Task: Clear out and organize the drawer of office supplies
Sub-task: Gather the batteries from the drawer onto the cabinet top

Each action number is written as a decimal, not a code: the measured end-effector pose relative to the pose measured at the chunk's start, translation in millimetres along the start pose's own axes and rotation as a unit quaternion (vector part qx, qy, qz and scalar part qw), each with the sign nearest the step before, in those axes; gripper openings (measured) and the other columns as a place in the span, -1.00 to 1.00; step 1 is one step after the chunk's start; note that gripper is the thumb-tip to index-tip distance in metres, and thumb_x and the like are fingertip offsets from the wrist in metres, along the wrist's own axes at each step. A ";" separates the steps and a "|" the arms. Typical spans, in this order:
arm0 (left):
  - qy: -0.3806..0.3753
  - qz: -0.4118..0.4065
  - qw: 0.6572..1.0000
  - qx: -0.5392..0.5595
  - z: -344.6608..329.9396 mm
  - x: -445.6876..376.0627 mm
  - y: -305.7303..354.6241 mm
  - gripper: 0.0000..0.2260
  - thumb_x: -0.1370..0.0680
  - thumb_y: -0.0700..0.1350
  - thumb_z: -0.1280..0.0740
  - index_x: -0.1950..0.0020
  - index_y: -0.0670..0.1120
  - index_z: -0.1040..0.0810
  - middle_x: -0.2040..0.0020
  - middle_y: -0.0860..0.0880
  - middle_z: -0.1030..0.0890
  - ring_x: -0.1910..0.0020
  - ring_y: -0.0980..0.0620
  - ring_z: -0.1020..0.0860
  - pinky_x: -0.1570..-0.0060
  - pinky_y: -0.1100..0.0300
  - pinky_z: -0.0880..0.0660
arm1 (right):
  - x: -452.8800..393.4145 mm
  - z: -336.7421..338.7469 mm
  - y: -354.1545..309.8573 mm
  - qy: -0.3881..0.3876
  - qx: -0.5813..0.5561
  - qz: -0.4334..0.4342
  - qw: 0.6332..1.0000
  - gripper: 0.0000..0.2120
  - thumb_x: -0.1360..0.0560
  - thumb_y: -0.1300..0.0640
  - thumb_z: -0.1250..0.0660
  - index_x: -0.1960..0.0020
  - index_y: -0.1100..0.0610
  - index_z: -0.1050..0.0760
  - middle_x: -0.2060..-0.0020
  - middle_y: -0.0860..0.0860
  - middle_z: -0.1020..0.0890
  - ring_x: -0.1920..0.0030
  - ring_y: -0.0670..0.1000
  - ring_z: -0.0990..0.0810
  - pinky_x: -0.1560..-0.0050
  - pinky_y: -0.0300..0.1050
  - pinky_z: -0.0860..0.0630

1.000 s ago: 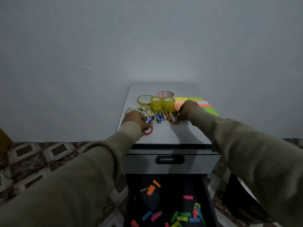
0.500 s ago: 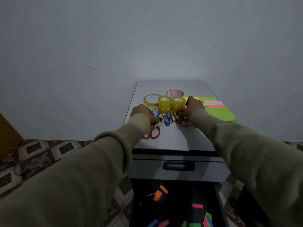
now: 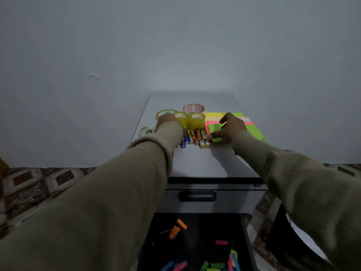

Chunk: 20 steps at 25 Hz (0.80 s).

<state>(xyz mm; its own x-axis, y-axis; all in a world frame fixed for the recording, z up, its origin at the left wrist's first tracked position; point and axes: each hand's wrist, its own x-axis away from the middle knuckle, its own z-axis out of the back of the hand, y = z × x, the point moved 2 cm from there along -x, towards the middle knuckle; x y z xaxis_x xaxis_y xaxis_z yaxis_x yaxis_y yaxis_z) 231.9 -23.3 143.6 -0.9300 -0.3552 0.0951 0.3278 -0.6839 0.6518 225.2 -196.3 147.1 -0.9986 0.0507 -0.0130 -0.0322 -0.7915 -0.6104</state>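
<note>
Your right hand lay nearer the batteries, fingers loosely spread, holding nothing, fingertips just right of the row whose long axes ran away from you, while your left hand, its grip hidden, rested left of them.

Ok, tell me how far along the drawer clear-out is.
Done: tape rolls, batteries and sticky note pads sit grouped on the cabinet top. In hand: the right hand lies on the pads; the left hand reaches by the tape, its grip hidden. Left: loose coloured paper strips still litter the open drawer.
</note>
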 end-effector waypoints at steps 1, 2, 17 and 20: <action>-0.001 0.010 1.000 -0.017 -1.9 1.4 -0.5 -0.64 -0.60 -0.11 -0.22 -0.36 -0.23 -0.36 -0.30 -0.16 -0.47 -0.24 -0.11 -0.49 -0.11 0.16 -0.45 | 1.6 2.1 2.3 -0.002 -0.002 -0.003 1.000 -0.38 -0.30 0.10 -0.54 -0.24 0.23 -0.34 -0.16 0.17 -0.52 -0.19 0.14 -0.48 -0.09 -0.08 -0.41; 0.002 0.012 0.999 -0.030 -4.1 0.6 -0.5 -0.62 -0.61 -0.11 -0.22 -0.38 -0.23 -0.33 -0.31 -0.16 -0.45 -0.25 -0.12 -0.47 -0.14 0.15 -0.44 | 3.0 3.7 4.6 -0.003 -0.004 -0.005 1.000 -0.37 -0.30 0.10 -0.54 -0.25 0.23 -0.34 -0.17 0.17 -0.52 -0.20 0.13 -0.47 -0.09 -0.09 -0.40; -0.046 -0.053 0.996 0.058 24.5 97.0 -35.2 -0.84 -0.42 -0.16 -0.46 0.09 -0.18 -0.55 0.25 -0.09 -0.58 0.31 -0.04 -0.57 0.17 0.06 -0.62 | 88.9 9.6 4.4 -0.042 -0.033 0.039 0.998 -0.65 -0.33 0.17 -0.51 0.00 0.17 -0.42 0.03 0.16 -0.60 0.15 0.11 -0.60 0.06 0.04 -0.61; -0.067 -0.046 0.994 0.079 33.6 127.5 -60.4 -0.85 -0.41 -0.19 -0.48 0.13 -0.19 -0.55 0.27 -0.13 -0.58 0.38 -0.03 -0.53 0.25 0.07 -0.60 | 118.0 8.4 7.8 -0.062 -0.018 0.046 0.997 -0.67 -0.32 0.17 -0.53 0.05 0.14 -0.42 0.03 0.15 -0.61 0.13 0.11 -0.60 0.09 0.03 -0.61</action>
<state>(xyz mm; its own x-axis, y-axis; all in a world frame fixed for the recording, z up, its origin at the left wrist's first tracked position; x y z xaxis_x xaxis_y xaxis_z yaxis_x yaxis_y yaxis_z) 87.9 -5.8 141.7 -0.9721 -0.2000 0.1228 0.2203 -0.5967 0.7716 106.8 -201.6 147.5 -0.9949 -0.0980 0.0258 0.0589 -0.7668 -0.6392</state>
